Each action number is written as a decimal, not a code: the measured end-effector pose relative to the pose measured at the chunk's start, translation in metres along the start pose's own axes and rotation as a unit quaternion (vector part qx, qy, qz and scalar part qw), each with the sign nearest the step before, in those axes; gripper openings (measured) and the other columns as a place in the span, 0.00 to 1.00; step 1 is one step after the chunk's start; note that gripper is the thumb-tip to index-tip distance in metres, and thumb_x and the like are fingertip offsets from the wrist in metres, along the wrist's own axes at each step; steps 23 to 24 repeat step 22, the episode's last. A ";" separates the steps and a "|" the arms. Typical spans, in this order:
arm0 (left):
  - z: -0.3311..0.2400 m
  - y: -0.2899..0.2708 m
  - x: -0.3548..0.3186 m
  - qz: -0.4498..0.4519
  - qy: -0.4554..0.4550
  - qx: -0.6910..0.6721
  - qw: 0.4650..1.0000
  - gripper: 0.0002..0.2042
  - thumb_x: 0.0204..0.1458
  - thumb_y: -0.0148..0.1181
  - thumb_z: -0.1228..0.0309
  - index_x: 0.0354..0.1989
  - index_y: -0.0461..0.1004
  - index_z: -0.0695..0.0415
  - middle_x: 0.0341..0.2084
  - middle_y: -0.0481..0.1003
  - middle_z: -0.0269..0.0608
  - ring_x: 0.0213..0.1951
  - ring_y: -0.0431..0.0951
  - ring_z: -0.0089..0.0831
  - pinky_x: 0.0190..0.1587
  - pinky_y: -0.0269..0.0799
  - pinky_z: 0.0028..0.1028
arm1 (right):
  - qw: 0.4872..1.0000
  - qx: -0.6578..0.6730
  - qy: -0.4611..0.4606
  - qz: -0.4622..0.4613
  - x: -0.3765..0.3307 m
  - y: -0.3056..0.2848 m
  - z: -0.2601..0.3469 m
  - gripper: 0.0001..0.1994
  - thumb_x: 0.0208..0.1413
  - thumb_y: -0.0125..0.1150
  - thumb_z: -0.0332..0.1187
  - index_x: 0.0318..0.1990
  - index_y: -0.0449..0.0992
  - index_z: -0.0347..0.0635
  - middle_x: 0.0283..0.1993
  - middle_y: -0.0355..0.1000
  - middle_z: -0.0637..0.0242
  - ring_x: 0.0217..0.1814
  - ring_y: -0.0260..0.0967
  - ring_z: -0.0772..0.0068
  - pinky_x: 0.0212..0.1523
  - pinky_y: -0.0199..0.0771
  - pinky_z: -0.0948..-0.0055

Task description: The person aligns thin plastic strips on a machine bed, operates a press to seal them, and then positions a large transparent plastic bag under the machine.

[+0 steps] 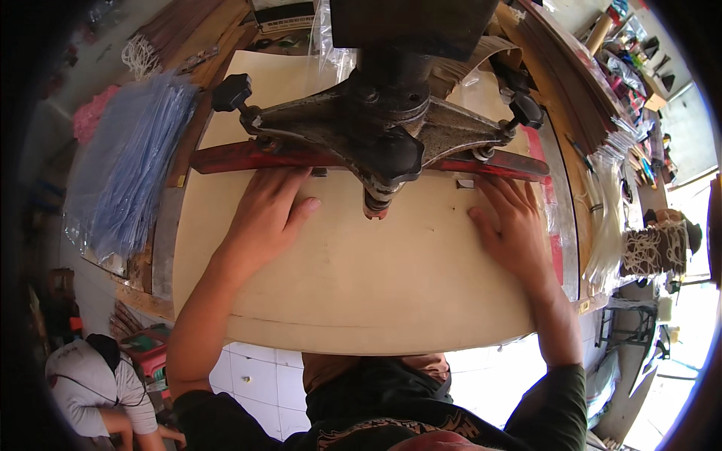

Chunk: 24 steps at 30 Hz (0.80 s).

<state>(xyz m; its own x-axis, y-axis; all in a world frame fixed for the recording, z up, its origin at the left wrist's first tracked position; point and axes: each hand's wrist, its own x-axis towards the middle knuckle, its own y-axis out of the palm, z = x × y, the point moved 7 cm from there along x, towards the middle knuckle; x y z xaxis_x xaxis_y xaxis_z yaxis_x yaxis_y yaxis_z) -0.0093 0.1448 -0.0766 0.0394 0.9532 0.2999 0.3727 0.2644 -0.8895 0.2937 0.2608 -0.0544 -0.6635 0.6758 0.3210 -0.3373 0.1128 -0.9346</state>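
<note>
A large smooth tan sheet (376,270) lies across the work table and overhangs its near edge. Above its far part hangs a dark cast-metal press head (387,124) with black knobs, carrying a long red bar (248,158). My left hand (274,207) rests on the sheet left of the press's middle, fingers stretched toward the bar, tips partly hidden by it. On the other side my right hand (511,218) lies likewise, fingers extended up to the bar. Neither hand grips anything. Small dark metallic pieces (465,183) show under the bar beside the fingers.
Bluish clear plastic sleeves (135,165) are heaped at the left. Brown strips (571,83) lie stacked along the right, with pale translucent strips (605,218) nearer. A person in grey (94,383) bends low at the lower left, apart from the table.
</note>
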 end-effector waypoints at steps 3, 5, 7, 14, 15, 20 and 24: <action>-0.001 0.000 -0.001 -0.013 0.008 0.008 1.000 0.23 0.61 0.58 0.62 0.59 0.70 0.66 0.51 0.73 0.55 0.55 0.70 0.53 0.63 0.63 0.45 | 1.000 0.007 -0.006 -0.001 0.001 0.000 0.001 0.22 0.57 0.64 0.38 0.57 0.75 0.39 0.59 0.73 0.56 0.68 0.65 0.50 0.70 0.54 0.39; -0.001 0.000 0.000 -0.020 0.013 0.012 1.000 0.23 0.61 0.59 0.61 0.59 0.70 0.66 0.50 0.73 0.54 0.54 0.71 0.52 0.63 0.63 0.46 | 1.000 0.007 -0.004 -0.001 0.001 0.000 0.001 0.22 0.57 0.64 0.38 0.57 0.75 0.39 0.59 0.73 0.56 0.68 0.65 0.50 0.70 0.54 0.39; -0.002 0.000 0.000 -0.019 0.015 0.015 1.000 0.23 0.61 0.58 0.61 0.59 0.70 0.66 0.50 0.73 0.54 0.54 0.70 0.52 0.63 0.63 0.46 | 1.000 0.008 -0.005 -0.003 0.000 -0.001 0.000 0.22 0.58 0.63 0.39 0.57 0.75 0.39 0.59 0.73 0.55 0.68 0.64 0.49 0.70 0.54 0.39; -0.004 -0.001 0.001 0.007 0.002 0.006 1.000 0.22 0.61 0.58 0.65 0.59 0.68 0.67 0.54 0.70 0.58 0.57 0.69 0.55 0.62 0.63 0.44 | 1.000 0.018 -0.002 -0.002 -0.002 -0.003 0.002 0.22 0.59 0.62 0.39 0.59 0.74 0.39 0.60 0.72 0.55 0.70 0.63 0.47 0.71 0.52 0.38; -0.004 0.000 0.002 0.012 -0.001 0.004 1.000 0.22 0.61 0.58 0.65 0.59 0.68 0.67 0.54 0.70 0.58 0.57 0.69 0.55 0.62 0.63 0.44 | 1.000 0.018 0.001 -0.001 -0.003 -0.005 0.001 0.22 0.59 0.62 0.39 0.59 0.74 0.40 0.61 0.72 0.55 0.70 0.62 0.47 0.72 0.51 0.39; -0.005 0.000 0.002 0.011 0.013 0.014 1.000 0.23 0.61 0.58 0.65 0.60 0.67 0.66 0.55 0.70 0.58 0.58 0.68 0.55 0.63 0.62 0.43 | 0.999 0.035 -0.007 0.018 -0.008 -0.001 -0.006 0.22 0.59 0.62 0.37 0.60 0.75 0.42 0.66 0.70 0.54 0.74 0.59 0.48 0.74 0.49 0.41; -0.004 0.001 0.002 0.006 0.025 0.025 0.999 0.24 0.61 0.59 0.64 0.62 0.66 0.65 0.56 0.69 0.58 0.60 0.67 0.56 0.65 0.61 0.43 | 0.996 0.072 0.004 0.043 -0.011 0.001 -0.019 0.23 0.58 0.64 0.38 0.61 0.75 0.45 0.65 0.70 0.53 0.73 0.60 0.50 0.75 0.48 0.43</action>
